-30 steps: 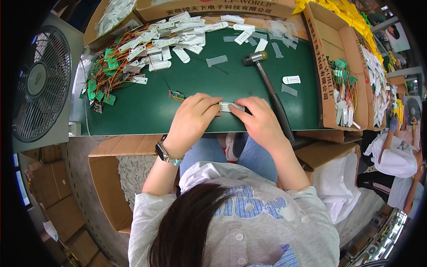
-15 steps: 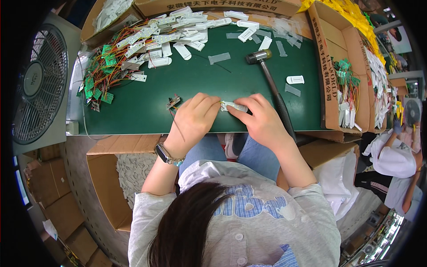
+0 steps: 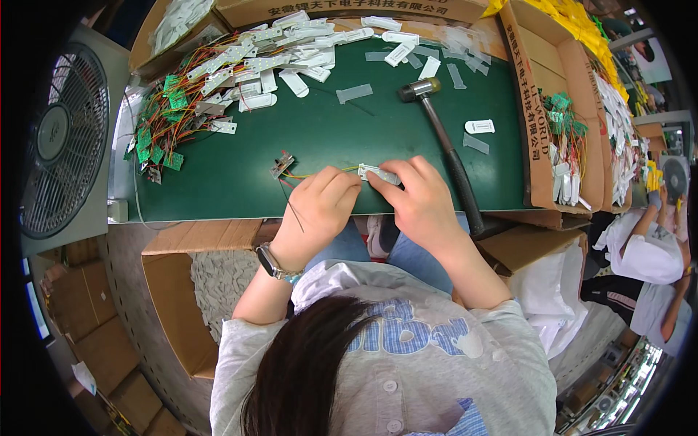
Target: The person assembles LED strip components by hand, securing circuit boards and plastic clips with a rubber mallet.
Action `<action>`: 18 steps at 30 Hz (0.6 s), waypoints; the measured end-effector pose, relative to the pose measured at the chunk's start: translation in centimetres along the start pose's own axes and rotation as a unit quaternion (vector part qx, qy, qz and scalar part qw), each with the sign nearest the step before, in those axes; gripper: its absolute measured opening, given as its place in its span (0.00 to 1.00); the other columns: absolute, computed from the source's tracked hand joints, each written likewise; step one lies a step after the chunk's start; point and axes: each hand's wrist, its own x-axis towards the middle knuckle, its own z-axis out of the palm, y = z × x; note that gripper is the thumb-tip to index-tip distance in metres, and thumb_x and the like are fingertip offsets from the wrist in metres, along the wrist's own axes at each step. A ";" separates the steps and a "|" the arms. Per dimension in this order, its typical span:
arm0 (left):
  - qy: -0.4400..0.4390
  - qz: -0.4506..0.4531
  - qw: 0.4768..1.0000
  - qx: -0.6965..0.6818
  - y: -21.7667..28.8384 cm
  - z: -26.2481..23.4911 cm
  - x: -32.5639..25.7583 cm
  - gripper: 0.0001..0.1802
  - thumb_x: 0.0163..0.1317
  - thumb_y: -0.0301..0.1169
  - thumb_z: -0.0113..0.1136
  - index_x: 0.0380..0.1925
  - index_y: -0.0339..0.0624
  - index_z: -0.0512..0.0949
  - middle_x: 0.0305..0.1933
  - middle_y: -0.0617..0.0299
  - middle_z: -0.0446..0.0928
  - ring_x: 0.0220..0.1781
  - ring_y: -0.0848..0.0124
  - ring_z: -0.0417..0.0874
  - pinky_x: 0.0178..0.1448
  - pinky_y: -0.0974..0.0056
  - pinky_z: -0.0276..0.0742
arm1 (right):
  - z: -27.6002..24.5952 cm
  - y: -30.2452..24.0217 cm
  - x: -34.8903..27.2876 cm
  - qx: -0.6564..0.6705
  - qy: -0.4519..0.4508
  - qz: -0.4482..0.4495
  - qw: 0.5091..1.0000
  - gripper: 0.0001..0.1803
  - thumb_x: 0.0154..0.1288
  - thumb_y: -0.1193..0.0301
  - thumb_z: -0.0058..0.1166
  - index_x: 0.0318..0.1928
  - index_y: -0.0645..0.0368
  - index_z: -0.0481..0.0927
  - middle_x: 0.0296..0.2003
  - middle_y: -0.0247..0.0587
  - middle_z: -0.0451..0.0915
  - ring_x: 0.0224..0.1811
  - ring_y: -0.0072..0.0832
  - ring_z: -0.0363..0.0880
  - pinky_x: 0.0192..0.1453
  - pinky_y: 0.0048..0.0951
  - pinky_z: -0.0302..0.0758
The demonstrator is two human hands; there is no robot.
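Far left: fan (image 3: 62,142). Green mat (image 3: 240,171): pile of wired green boards (image 3: 163,134), white casings (image 3: 262,65). Centre, near mat edge: left hand (image 3: 320,207), right hand (image 3: 418,200), fingers pinched on small white casing (image 3: 378,174) with trailing wires. Hammer (image 3: 443,138) beside. Right: cardboard box (image 3: 534,123) holding wired boards (image 3: 563,120).

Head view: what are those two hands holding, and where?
Both hands, left and right, pinch a small white plastic strip between fingertips, at its ends; thin coloured wires trail leftward.
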 end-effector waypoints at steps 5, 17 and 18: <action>0.015 -0.044 0.996 -0.077 -0.4 -0.2 -0.1 0.09 0.47 0.19 0.66 0.31 0.34 0.80 0.37 0.58 0.80 0.37 0.61 0.82 0.39 0.61 0.80 | -0.5 1.3 0.3 0.020 -0.032 -0.029 0.999 0.17 0.54 0.73 0.57 0.46 0.54 0.87 0.43 0.34 0.78 0.44 0.31 0.75 0.46 0.33 0.77; 0.015 -0.045 0.994 -0.094 -1.5 0.2 0.5 0.17 0.47 0.22 0.71 0.40 0.35 0.81 0.43 0.55 0.83 0.45 0.57 0.84 0.47 0.59 0.81 | -0.1 1.8 0.1 0.042 -0.029 -0.035 0.998 0.17 0.55 0.73 0.57 0.46 0.52 0.87 0.43 0.34 0.79 0.45 0.31 0.75 0.48 0.33 0.76; 0.018 -0.043 0.995 -0.092 -1.6 0.3 0.5 0.18 0.47 0.22 0.71 0.40 0.34 0.81 0.43 0.55 0.83 0.45 0.57 0.84 0.48 0.59 0.81 | -0.1 1.8 0.0 0.039 -0.027 -0.037 0.998 0.17 0.55 0.72 0.57 0.46 0.52 0.87 0.44 0.34 0.79 0.45 0.31 0.75 0.48 0.33 0.76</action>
